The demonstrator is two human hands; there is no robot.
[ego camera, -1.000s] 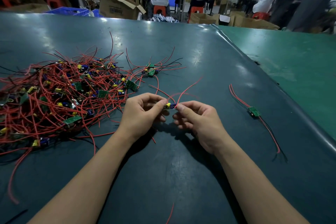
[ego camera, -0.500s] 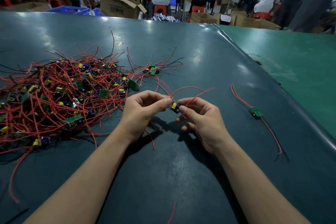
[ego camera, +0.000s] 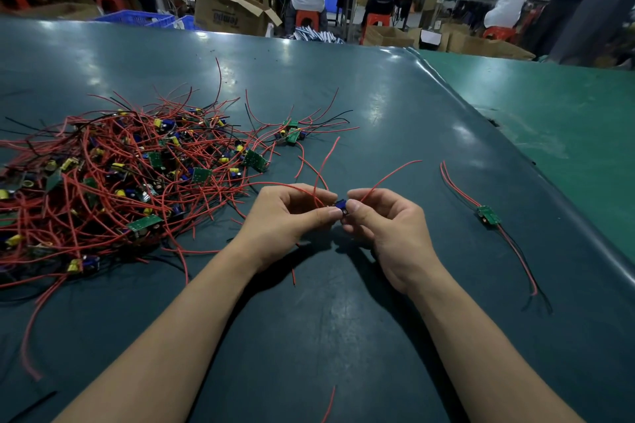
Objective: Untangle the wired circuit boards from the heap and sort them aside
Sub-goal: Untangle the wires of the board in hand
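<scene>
A tangled heap of green circuit boards with red and black wires (ego camera: 113, 182) covers the left of the dark table. In front of it, my left hand (ego camera: 285, 216) and my right hand (ego camera: 385, 223) both pinch one small board with a blue capacitor (ego camera: 341, 205), held just above the table. Its red wires (ego camera: 388, 177) arc up and away to the right and back. One sorted board (ego camera: 488, 215) lies apart at the right, its wires laid straight. A small cluster of boards (ego camera: 292, 134) sits just beyond the heap's right edge.
The dark teal table (ego camera: 343, 336) meets a lighter green table (ego camera: 567, 120) at a raised seam on the right. A loose red wire scrap (ego camera: 328, 405) lies near the front edge. Cardboard boxes (ego camera: 230, 10) and seated people are beyond the far edge.
Both hands have kept pinching the board between them. Its red wires have swung up and spread out to the right, clear of the heap.
</scene>
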